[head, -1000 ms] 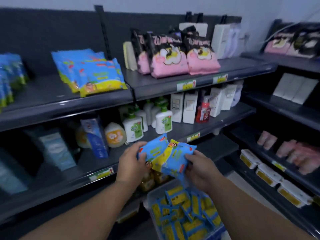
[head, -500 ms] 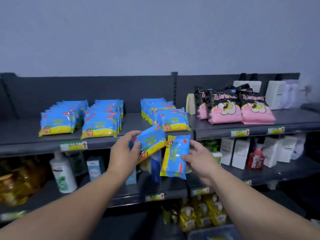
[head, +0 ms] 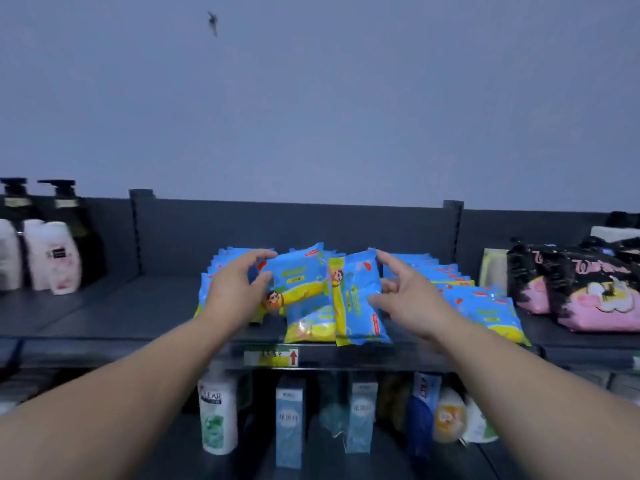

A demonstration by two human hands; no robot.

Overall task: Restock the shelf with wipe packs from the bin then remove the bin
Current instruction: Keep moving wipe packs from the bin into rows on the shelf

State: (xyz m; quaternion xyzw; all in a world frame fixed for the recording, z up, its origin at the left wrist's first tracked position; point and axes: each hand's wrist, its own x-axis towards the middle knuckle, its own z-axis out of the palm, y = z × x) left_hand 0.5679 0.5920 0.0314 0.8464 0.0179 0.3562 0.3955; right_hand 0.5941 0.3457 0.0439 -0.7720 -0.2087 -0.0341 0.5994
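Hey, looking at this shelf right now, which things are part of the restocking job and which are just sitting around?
Job: left hand gripping tilted pack; right hand gripping upright pack; stacked wipe packs; top shelf. Bin out of view.
Just there: pink bags; shampoo bottle; white bottles; blue boxes.
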